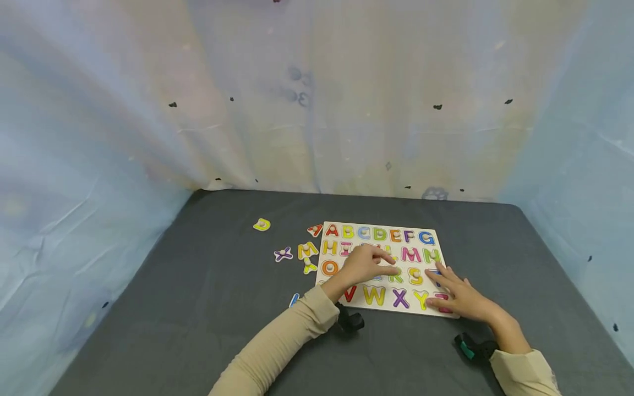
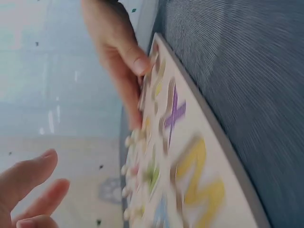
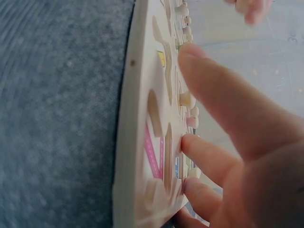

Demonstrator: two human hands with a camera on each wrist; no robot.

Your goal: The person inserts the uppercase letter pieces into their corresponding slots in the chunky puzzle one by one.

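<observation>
A pale wooden alphabet puzzle board [image 1: 356,308] lies on the dark table, its colored letters set in rows, many of them with knobs. Over the board's middle hangs my left hand [image 1: 364,265], thumb and index finger apart with no piece between them. The left wrist view shows these fingers [image 2: 23,178] raised off the board. My right hand [image 1: 463,297] rests at the board's right end, fingertips touching its surface around the T and Z slots. In the right wrist view, its thumb [image 3: 213,90] is beside a wooden knob [image 3: 187,99].
Left of the board lie loose letter pieces: a yellow curved one [image 1: 261,224], a red one [image 1: 314,230], a purple X [image 1: 283,253], a yellow M-or-W shape [image 1: 307,251], a yellow-green Y [image 1: 310,267] and a partly hidden blue one [image 1: 294,300]. Curtains [image 1: 346,110] surround the table.
</observation>
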